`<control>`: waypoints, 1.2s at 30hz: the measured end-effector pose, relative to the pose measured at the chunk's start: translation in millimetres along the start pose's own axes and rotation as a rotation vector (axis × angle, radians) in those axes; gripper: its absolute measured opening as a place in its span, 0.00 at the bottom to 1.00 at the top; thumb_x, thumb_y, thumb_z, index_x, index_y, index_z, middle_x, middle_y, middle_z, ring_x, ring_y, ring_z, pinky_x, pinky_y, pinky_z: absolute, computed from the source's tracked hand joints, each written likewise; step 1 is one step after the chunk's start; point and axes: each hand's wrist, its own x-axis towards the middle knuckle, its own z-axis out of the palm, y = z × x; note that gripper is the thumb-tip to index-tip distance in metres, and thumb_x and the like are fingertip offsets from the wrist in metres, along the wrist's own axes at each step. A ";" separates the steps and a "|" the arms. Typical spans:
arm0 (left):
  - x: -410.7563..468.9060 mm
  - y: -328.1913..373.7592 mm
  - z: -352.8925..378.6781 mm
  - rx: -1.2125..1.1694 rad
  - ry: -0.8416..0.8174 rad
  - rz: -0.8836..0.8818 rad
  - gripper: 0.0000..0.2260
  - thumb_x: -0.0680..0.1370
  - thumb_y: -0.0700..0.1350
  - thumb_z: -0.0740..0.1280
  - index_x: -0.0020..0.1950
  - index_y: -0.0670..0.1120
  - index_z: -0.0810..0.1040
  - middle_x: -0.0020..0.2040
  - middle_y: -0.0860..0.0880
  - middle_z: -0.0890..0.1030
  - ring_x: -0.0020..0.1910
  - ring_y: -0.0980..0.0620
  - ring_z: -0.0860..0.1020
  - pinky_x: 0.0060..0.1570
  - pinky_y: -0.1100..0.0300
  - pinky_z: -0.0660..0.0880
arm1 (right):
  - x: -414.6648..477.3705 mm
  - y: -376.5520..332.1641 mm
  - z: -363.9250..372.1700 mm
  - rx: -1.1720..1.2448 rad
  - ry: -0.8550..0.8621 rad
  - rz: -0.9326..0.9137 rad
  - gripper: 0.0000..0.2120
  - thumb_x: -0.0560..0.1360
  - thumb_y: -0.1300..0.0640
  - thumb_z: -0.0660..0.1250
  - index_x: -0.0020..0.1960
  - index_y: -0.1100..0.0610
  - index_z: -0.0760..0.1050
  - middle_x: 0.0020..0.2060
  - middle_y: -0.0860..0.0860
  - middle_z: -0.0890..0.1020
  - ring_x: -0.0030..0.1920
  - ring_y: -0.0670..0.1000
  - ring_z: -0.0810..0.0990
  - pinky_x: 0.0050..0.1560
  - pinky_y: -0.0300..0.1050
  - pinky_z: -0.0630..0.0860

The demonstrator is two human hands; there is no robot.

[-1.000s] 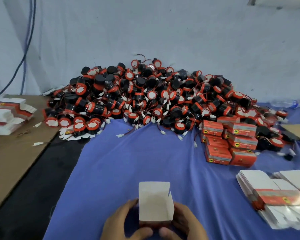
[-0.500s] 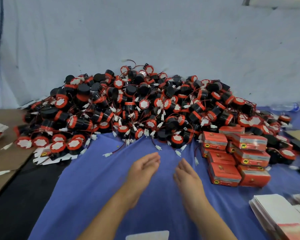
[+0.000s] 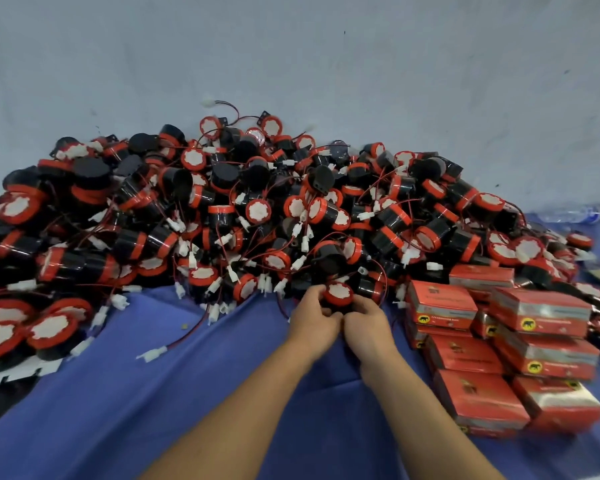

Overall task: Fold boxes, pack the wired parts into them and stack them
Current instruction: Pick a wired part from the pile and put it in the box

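Observation:
A big heap of black-and-red wired parts (image 3: 243, 209) with white plugs fills the back of the blue cloth. At the heap's front edge, one wired part (image 3: 338, 295) with a red rim and white face sits between both my hands. My left hand (image 3: 314, 315) grips its left side and my right hand (image 3: 366, 318) grips its right side, fingers curled around it. Packed red boxes (image 3: 492, 355) are stacked just right of my hands. The folded white box is out of view.
A blue cloth (image 3: 153, 393) covers the table in front of me. A grey wall (image 3: 291, 57) stands behind the heap. A plastic bottle (image 3: 575, 216) lies at the far right. Loose plugs and red wires (image 3: 160, 349) trail onto the cloth at the left.
A second ago both hands held a folded white box near me. They let it go, reached forward open, and now close on one wired part at the heap's edge.

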 end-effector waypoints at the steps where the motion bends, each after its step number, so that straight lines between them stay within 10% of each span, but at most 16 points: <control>1: -3.7 -0.5 -2.9 0.012 0.027 0.033 0.23 0.77 0.39 0.72 0.70 0.50 0.71 0.56 0.56 0.79 0.56 0.55 0.79 0.58 0.58 0.78 | -5.5 0.6 -2.2 0.012 0.008 -0.009 0.23 0.74 0.68 0.60 0.62 0.47 0.78 0.51 0.47 0.85 0.52 0.56 0.83 0.53 0.57 0.82; 8: -39.5 20.2 -26.4 0.193 0.148 0.196 0.27 0.69 0.52 0.81 0.64 0.49 0.78 0.60 0.48 0.78 0.54 0.55 0.79 0.49 0.66 0.76 | -71.1 -5.6 -12.9 0.044 -0.044 -0.051 0.26 0.78 0.69 0.57 0.56 0.37 0.74 0.51 0.38 0.79 0.44 0.38 0.80 0.30 0.30 0.75; 13: -64.6 29.8 -34.5 0.265 0.098 0.144 0.20 0.72 0.49 0.79 0.59 0.46 0.77 0.58 0.48 0.78 0.52 0.53 0.78 0.46 0.65 0.72 | -104.4 -19.0 -22.9 0.062 -0.101 -0.006 0.29 0.77 0.70 0.58 0.70 0.45 0.71 0.52 0.39 0.78 0.49 0.42 0.81 0.51 0.52 0.81; 18: -86.3 34.3 -33.8 0.253 0.052 0.157 0.17 0.73 0.49 0.78 0.55 0.49 0.74 0.51 0.56 0.81 0.50 0.57 0.79 0.44 0.67 0.75 | -119.4 -21.3 -36.2 0.184 -0.162 0.037 0.34 0.75 0.72 0.60 0.76 0.49 0.65 0.67 0.45 0.74 0.64 0.47 0.74 0.56 0.42 0.71; 29: -157.0 51.2 -79.7 0.318 0.278 0.361 0.21 0.72 0.56 0.74 0.61 0.64 0.71 0.56 0.63 0.74 0.54 0.67 0.75 0.47 0.77 0.71 | -133.5 -21.4 -29.2 0.724 -0.263 0.374 0.11 0.78 0.64 0.69 0.59 0.64 0.74 0.56 0.62 0.81 0.53 0.57 0.84 0.42 0.45 0.83; 36: -200.6 88.0 -93.7 0.492 0.375 0.570 0.25 0.70 0.52 0.75 0.66 0.55 0.75 0.59 0.57 0.68 0.62 0.58 0.71 0.54 0.74 0.72 | -132.3 -47.1 -15.5 0.793 -0.495 0.541 0.18 0.81 0.56 0.67 0.66 0.67 0.74 0.52 0.58 0.85 0.44 0.53 0.85 0.51 0.45 0.82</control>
